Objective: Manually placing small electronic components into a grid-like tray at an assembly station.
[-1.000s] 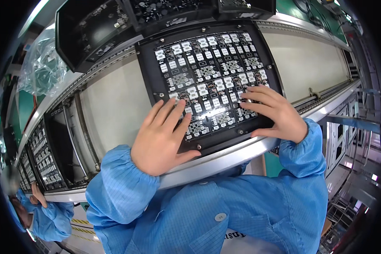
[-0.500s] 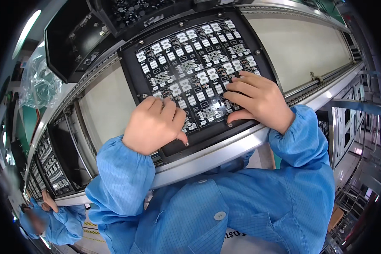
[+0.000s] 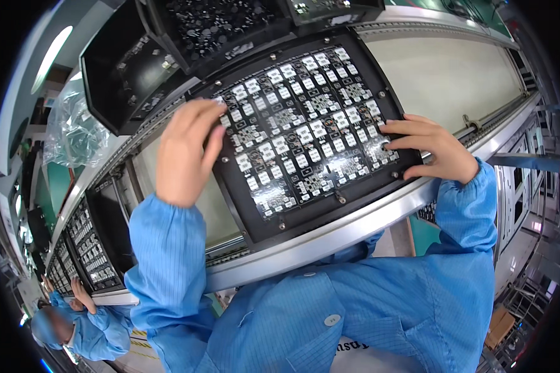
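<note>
From my end of the feed, I have the left hand [image 3: 186, 150] at the far left corner of the black fixture frame [image 3: 241, 200]. Its fingers lie together and bend toward the board's corner, the thumb standing a little apart; I see nothing in that gap, though the undersides of the fingertips are hidden from me. The right hand [image 3: 438, 150] is at the frame's right edge, fingers spread and reaching inward to the board's margin, thumb well away near the near right corner. It appears to rest there without grasping anything.

Between them is the populated circuit board panel [image 3: 305, 133], flat inside the frame, with metal screws around the rim. Rows of white rectangular pieces run across it, with smaller components between. I judge the seating done and most positions filled; the detail is too fine for me to tell whether any part is missing, so I can't put a figure on what is left.

Further out, the silver conveyor rail [image 3: 354, 219] runs along the frame's near edge. Beyond the far edge stand black parts bins [image 3: 99, 68], with a clear plastic bag [image 3: 74, 127] to their left. Down the line, at far left, a co-worker [image 3: 106, 329] sits near similar boards [image 3: 92, 242].
</note>
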Motion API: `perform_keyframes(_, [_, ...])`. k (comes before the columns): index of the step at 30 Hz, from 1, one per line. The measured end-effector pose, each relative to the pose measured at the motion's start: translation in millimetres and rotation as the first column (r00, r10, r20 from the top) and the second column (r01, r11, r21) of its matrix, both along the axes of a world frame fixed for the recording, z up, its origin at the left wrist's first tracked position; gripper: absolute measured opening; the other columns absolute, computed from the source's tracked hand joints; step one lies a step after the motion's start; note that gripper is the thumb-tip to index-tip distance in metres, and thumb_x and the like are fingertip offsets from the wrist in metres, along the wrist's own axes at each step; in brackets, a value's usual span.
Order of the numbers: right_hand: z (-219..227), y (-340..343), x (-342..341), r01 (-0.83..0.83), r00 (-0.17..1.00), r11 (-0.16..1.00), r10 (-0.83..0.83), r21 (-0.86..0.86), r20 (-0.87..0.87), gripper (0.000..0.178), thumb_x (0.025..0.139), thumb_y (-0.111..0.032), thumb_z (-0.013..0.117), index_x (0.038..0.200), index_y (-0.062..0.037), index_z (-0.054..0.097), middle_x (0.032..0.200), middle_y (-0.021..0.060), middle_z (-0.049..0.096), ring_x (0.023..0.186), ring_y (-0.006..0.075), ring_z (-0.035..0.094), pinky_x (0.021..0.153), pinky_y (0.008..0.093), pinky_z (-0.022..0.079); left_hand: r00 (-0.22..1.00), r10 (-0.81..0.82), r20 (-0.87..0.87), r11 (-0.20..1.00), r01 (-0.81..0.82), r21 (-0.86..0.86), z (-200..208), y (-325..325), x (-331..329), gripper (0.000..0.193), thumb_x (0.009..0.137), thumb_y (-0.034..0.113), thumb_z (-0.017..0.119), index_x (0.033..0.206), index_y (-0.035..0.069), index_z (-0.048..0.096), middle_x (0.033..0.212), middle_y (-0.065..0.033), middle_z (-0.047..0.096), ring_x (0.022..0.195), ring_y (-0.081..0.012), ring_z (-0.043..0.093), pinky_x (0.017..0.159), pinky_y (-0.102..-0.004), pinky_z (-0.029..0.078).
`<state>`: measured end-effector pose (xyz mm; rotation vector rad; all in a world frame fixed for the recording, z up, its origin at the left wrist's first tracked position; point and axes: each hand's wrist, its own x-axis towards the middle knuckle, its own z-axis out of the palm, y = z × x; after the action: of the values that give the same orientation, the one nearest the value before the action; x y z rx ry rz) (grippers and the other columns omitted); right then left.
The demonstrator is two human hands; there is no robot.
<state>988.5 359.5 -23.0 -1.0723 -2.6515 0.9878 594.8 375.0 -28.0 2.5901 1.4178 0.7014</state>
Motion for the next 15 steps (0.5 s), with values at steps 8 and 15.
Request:
perform_keyframes(8, [-2.0,12.1,-20.4,0.001,0.998,0.978,0.013,0.206,-0.069,0.032,0.06,-0.022,0.081,0.086,-0.0065,0.069,0.101,0.0073,0.068,0.088,0.0256,0.061,0.081,0.0374,0.046,0.939,0.329,0.097,0.944,-0.329,-0.018,-49.9,22.6,-6.1,0.041,0.078,0.009,0.068,0.117,0.002,0.058,0.124,-0.0106,0.05,0.117,-0.0322,0.041,0.1,-0.0391,0.035])
perform_keyframes(15, [7.3,68.3,-83.8,0.334,0.935,0.932,-0.308,0.139,-0.177,0.023,0.08,-0.006,0.066,0.102,-0.0015,0.065,0.083,0.0116,0.067,0.071,0.0176,0.063,0.065,0.0295,0.05,0.871,0.408,0.274,0.912,-0.38,-0.153,-62.5,25.4,-17.3,0.035,0.073,0.009,0.073,0.107,0.018,0.07,0.133,-0.0005,0.047,0.122,-0.0296,0.031,0.106,-0.0374,0.023])
